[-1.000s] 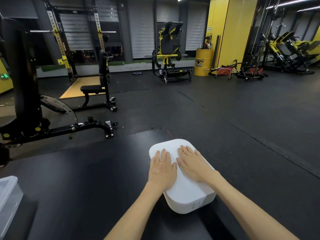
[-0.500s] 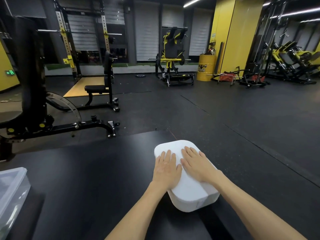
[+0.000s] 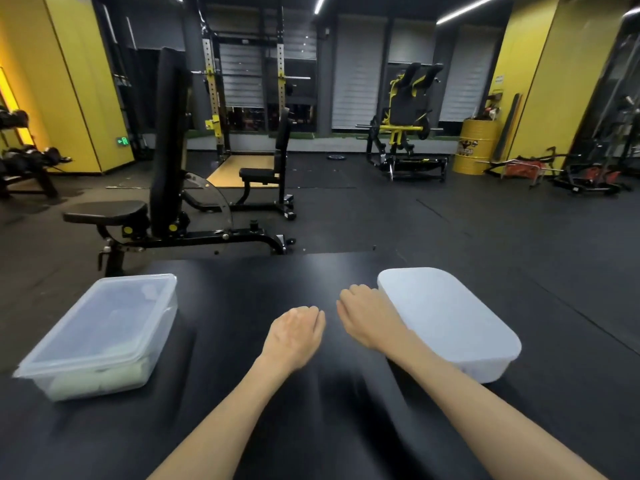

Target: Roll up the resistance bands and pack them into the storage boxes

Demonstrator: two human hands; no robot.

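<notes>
Two lidded storage boxes sat on the black mat (image 3: 221,393). The clear box (image 3: 100,327) was at the left, with pale green rolls (image 3: 104,379) showing through its wall, and the white box (image 3: 450,320) was at the right. Between them were two hands. The left hand (image 3: 294,332) and right hand (image 3: 363,317) both had loosely curled fingers and held nothing. The right hand was just beside the white box. One yellow drum (image 3: 474,147) bore an emblem too small to read.

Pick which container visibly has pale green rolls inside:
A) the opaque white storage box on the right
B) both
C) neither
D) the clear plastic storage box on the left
D: pale green rolls show through the wall of the clear plastic storage box, which has its lid on; the opaque white storage box hides whatever it holds.
</notes>
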